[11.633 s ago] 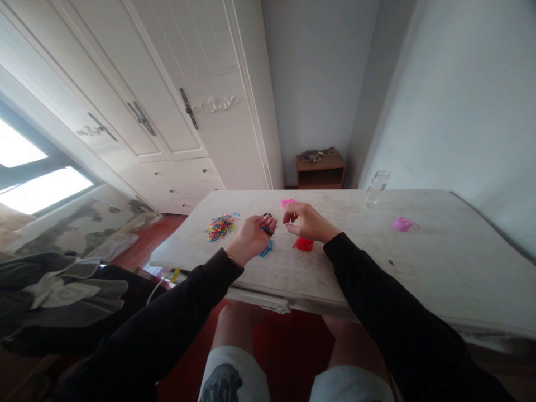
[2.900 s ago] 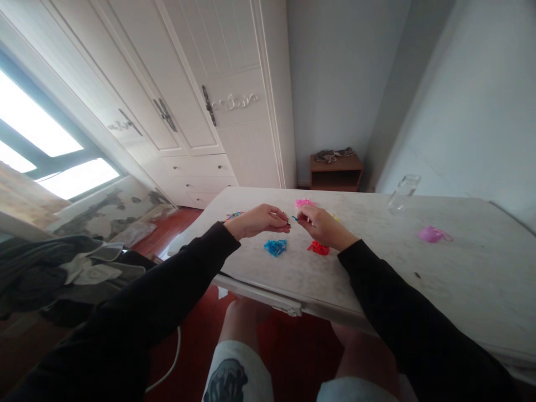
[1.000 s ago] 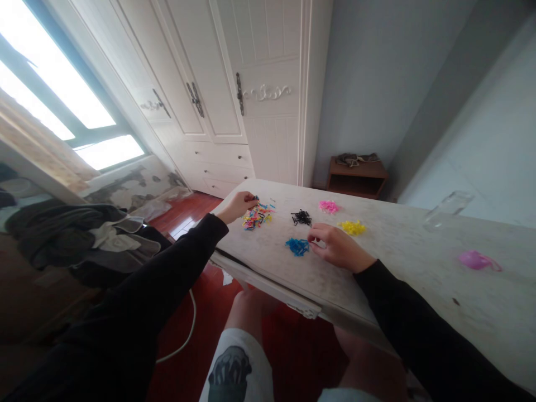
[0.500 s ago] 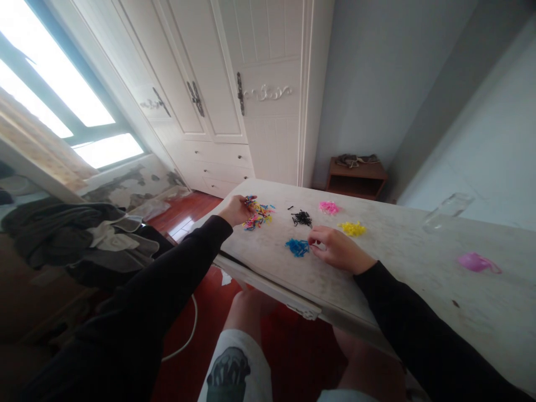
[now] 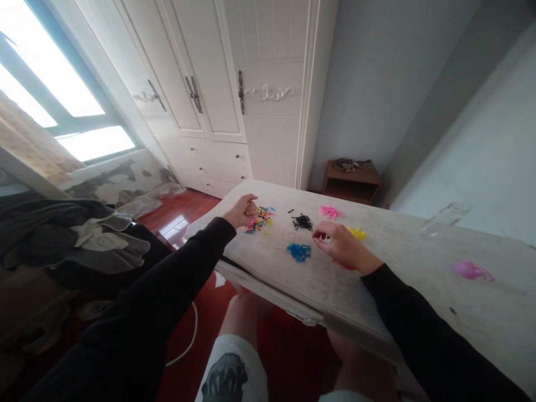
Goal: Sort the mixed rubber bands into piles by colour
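My left hand (image 5: 242, 210) reaches to the mixed pile of small coloured bands (image 5: 260, 219) at the table's left end, fingers curled into it; what they pinch is too small to name. My right hand (image 5: 340, 245) hovers just above the table between the blue pile (image 5: 298, 252) and the yellow pile (image 5: 357, 233), fingertips pinched together. A black pile (image 5: 302, 222) and a pink pile (image 5: 329, 211) lie farther back. A bit of red (image 5: 344, 266) shows under my right wrist.
The white table (image 5: 402, 279) has a clear glass jar (image 5: 444, 219) lying at the back right and a pink lid (image 5: 469, 270) on the right. A wooden nightstand (image 5: 352, 182) stands by the wall. Wardrobe doors rise behind, and clothes are heaped at left.
My right hand has lifted off the table and shifted slightly right and back, partly covering the yellow pile. My left hand stays at the mixed pile, fingers now curled tighter.
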`<state>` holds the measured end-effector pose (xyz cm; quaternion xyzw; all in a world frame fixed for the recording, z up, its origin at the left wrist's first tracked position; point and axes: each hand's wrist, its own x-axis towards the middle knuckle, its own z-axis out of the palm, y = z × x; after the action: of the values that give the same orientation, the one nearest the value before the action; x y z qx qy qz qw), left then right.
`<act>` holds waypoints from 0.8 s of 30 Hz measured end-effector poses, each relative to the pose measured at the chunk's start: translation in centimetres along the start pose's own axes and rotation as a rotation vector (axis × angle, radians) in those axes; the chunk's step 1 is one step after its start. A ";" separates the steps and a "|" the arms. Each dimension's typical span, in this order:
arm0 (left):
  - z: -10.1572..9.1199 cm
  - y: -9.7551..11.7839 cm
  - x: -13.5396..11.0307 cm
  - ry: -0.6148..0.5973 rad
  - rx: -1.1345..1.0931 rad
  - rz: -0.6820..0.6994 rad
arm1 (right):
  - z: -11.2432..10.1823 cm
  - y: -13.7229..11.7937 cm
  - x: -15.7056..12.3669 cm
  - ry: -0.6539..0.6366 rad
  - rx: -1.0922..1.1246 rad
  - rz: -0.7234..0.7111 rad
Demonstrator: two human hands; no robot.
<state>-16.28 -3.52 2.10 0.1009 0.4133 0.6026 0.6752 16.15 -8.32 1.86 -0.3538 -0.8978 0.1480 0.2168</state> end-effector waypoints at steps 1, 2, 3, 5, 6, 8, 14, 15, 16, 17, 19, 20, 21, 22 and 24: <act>0.1 0.0 0.1 -0.008 -0.012 -0.003 | -0.2 0.2 1.2 -0.010 -0.035 0.023; 0.3 -0.1 0.2 -0.018 -0.024 -0.008 | -0.4 0.4 2.6 -0.033 -0.082 0.044; 0.4 -0.2 0.3 -0.029 -0.036 -0.013 | -0.6 0.6 4.2 -0.068 -0.130 0.065; 0.7 -0.5 0.3 -0.058 -0.057 -0.026 | -0.4 1.0 7.7 -0.132 -0.219 0.102; 0.9 -0.7 0.3 -0.074 -0.065 -0.036 | -0.1 1.3 9.5 -0.171 -0.250 0.121; 1.2 -1.2 0.0 -0.107 -0.076 -0.062 | 0.8 1.7 12.6 -0.233 -0.287 0.133; 2.6 -2.7 -0.5 -0.181 -0.085 -0.142 | 4.2 2.3 17.1 -0.321 -0.316 0.103; 3.0 -2.8 -0.5 -0.191 -0.085 -0.155 | 4.4 2.3 17.3 -0.337 -0.319 0.102; 3.3 -3.0 -0.5 -0.204 -0.086 -0.170 | 4.5 2.2 17.3 -0.353 -0.321 0.102; 3.7 -3.2 -0.5 -0.221 -0.087 -0.187 | 4.3 2.1 17.2 -0.371 -0.323 0.105; 4.6 -3.6 -0.4 -0.260 -0.088 -0.218 | 3.6 2.0 16.8 -0.411 -0.319 0.117; 5.1 -3.8 -0.3 -0.280 -0.086 -0.228 | 3.0 2.0 16.4 -0.430 -0.313 0.126; 5.6 -4.0 -0.2 -0.297 -0.083 -0.235 | 2.4 2.0 16.1 -0.448 -0.303 0.135; 6.1 -4.3 -0.1 -0.310 -0.077 -0.240 | 1.7 2.0 15.6 -0.460 -0.291 0.142; 7.2 -4.9 0.3 -0.336 -0.058 -0.252 | 0.2 1.9 14.6 -0.458 -0.271 0.155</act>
<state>-7.82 -1.88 3.48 0.1279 0.2869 0.4996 0.8073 7.56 3.27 5.03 -0.4045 -0.9052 0.1188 -0.0530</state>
